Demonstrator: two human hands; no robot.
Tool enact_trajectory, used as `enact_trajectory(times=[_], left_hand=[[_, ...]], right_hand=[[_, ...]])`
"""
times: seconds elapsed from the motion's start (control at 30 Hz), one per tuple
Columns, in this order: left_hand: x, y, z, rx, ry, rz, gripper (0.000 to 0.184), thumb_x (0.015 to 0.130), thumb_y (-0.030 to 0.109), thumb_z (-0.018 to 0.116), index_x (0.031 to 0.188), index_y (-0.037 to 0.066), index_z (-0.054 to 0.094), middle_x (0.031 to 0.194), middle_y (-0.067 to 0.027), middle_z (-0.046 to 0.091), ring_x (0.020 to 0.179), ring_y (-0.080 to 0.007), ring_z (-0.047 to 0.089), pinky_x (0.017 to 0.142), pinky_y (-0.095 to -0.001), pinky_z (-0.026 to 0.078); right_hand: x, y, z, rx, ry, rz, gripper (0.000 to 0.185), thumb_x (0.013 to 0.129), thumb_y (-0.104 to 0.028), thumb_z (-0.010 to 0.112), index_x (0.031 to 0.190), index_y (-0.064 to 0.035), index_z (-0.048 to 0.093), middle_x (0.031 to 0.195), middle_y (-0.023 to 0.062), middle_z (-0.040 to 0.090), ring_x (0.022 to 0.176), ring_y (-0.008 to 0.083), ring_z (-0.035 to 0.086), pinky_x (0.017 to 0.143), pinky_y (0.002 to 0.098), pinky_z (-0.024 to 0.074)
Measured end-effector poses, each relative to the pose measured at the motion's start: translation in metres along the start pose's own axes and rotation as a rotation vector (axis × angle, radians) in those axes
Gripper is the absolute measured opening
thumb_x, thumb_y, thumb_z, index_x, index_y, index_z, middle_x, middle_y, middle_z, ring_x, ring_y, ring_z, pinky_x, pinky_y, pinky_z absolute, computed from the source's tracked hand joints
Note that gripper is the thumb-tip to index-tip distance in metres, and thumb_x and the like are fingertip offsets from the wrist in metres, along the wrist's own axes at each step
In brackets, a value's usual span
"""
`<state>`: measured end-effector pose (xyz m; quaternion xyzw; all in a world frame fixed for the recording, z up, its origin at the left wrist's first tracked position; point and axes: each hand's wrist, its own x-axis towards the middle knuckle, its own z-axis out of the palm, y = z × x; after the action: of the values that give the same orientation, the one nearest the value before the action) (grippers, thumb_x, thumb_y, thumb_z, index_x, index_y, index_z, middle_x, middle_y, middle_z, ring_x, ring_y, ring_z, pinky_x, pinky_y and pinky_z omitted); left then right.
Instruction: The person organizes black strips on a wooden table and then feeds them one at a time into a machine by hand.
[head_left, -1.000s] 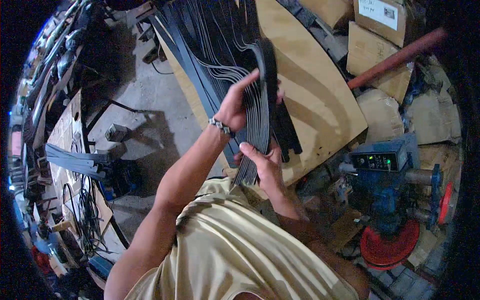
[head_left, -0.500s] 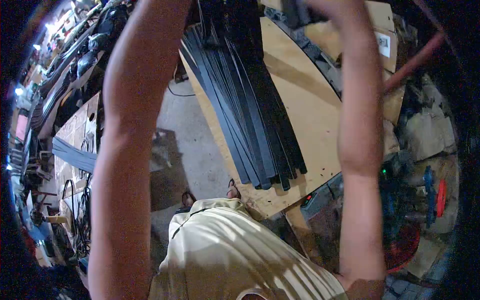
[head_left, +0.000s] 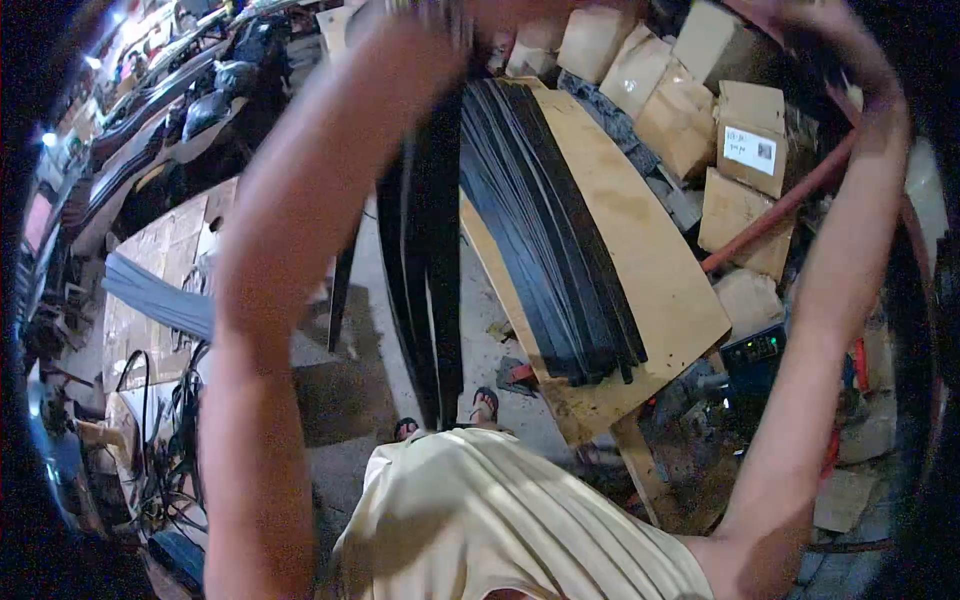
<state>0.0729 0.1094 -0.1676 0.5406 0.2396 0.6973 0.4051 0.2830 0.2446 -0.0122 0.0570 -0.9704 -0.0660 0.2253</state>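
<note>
Long black flat strips point(head_left: 425, 230) hang in a bunch from my left hand point(head_left: 415, 35), their lower ends near my feet. The hand is raised at the top edge, blurred and partly cut off, closed around the strips. My right hand point(head_left: 800, 15) is also lifted, at the upper right edge; its fingers are smeared and partly out of view, so whether it holds anything does not show. Below and between my arms, a thick pile of similar dark strips point(head_left: 545, 230) lies lengthwise on a wooden board point(head_left: 640, 240).
Cardboard boxes point(head_left: 750, 140) are stacked behind the board, with a red pole point(head_left: 780, 215) leaning before them. A dark device with green lights point(head_left: 755, 350) stands right of the board. At left, grey strips point(head_left: 155, 295) lie on cardboard, near tangled black cords point(head_left: 150, 440).
A bunch of strips has come off the pile and now hangs leftward of the board from my left hand. My right arm has swung outward to the right.
</note>
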Motion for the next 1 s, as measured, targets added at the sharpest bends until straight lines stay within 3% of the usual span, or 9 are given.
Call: enact_trajectory(times=[0.1,0.17,0.23,0.33,0.37,0.47,0.63,0.9,1.0], left_hand=[[-0.122,-0.062,0.011,0.194,0.045,-0.295,0.042,0.098,0.04,0.054,0.105,0.0,0.066,0.093,-0.0134,0.071,0.086,-0.0199,0.07,0.08,-0.0368,0.057],[-0.206,-0.082,0.023,0.244,-0.122,-0.581,0.042,0.096,0.035,0.062,0.112,-0.003,0.065,0.098,-0.0113,0.071,0.089,-0.0177,0.069,0.086,-0.0343,0.054],[-0.269,-0.091,0.035,0.128,0.062,-0.493,0.031,0.094,0.019,0.067,0.112,-0.006,0.065,0.088,-0.0079,0.072,0.079,-0.0143,0.068,0.075,-0.0289,0.056],[-0.312,-0.096,0.053,0.451,0.606,-0.092,0.06,0.08,0.027,0.082,0.125,-0.002,0.057,0.107,-0.0091,0.068,0.095,-0.0172,0.065,0.089,-0.0351,0.052],[-0.318,-0.093,0.056,0.708,0.672,-0.026,0.083,0.071,0.032,0.087,0.137,0.001,0.046,0.126,-0.0144,0.058,0.116,-0.0243,0.055,0.103,-0.041,0.041],[-0.327,-0.106,0.057,0.865,0.421,0.058,0.094,0.069,0.031,0.087,0.143,0.003,0.037,0.144,-0.0199,0.04,0.133,-0.0333,0.04,0.11,-0.044,0.034],[-0.328,-0.136,0.032,0.65,0.443,-0.013,0.069,0.071,0.019,0.084,0.13,0.004,0.052,0.115,-0.0173,0.063,0.108,-0.0322,0.062,0.095,-0.0386,0.047],[-0.315,-0.148,0.03,0.577,0.35,-0.056,0.052,0.075,0.016,0.083,0.119,-0.001,0.06,0.096,-0.0124,0.07,0.086,-0.0112,0.065,0.08,-0.0303,0.052],[-0.313,-0.141,0.037,0.409,0.357,-0.042,0.048,0.076,0.015,0.081,0.115,-0.001,0.059,0.096,-0.0172,0.069,0.089,-0.025,0.069,0.081,-0.0346,0.051]], right_hand=[[0.019,-0.012,0.018,-0.165,-0.369,0.067,0.052,0.062,-0.017,0.078,0.108,0.0014,0.064,0.095,0.0127,0.066,0.092,0.0209,0.061,0.083,0.0334,0.0485],[0.04,-0.05,0.047,-0.119,-0.914,0.103,0.05,0.06,-0.013,0.08,0.105,0.0005,0.064,0.091,0.0112,0.066,0.085,0.017,0.06,0.076,0.0319,0.0486],[0.042,-0.096,0.088,0.067,-1.236,0.163,0.035,0.062,-0.01,0.082,0.087,0.0025,0.062,0.07,0.011,0.064,0.069,0.0236,0.063,0.066,0.0375,0.0493],[0.035,-0.178,0.126,-0.186,-1.354,-0.144,0.023,0.067,-0.015,0.07,0.082,0.0004,0.061,0.072,0.0191,0.065,0.075,0.0383,0.065,0.068,0.0453,0.051],[0.032,-0.201,0.133,-0.244,-1.325,-0.222,0.019,0.068,-0.012,0.066,0.081,0.0012,0.062,0.074,0.0202,0.066,0.079,0.0398,0.066,0.07,0.0469,0.0524],[0.03,-0.241,0.137,-0.238,-1.19,-0.365,0.017,0.067,-0.008,0.064,0.081,0.0028,0.062,0.075,0.021,0.066,0.078,0.0392,0.067,0.07,0.0464,0.0541],[0.039,-0.265,0.118,-0.298,-1.164,-0.39,0.017,0.066,-0.007,0.063,0.08,0.0024,0.063,0.072,0.0201,0.066,0.076,0.0383,0.067,0.068,0.0455,0.0547],[0.055,-0.269,0.098,-0.504,-1.281,-0.221,0.021,0.067,-0.011,0.068,0.082,-0.0002,0.06,0.072,0.0183,0.065,0.074,0.0386,0.066,0.066,0.0461,0.0533],[0.056,-0.267,0.09,-0.53,-1.3,-0.149,0.023,0.067,-0.012,0.069,0.084,-0.0007,0.057,0.072,0.0178,0.064,0.075,0.0391,0.065,0.066,0.047,0.0512]])
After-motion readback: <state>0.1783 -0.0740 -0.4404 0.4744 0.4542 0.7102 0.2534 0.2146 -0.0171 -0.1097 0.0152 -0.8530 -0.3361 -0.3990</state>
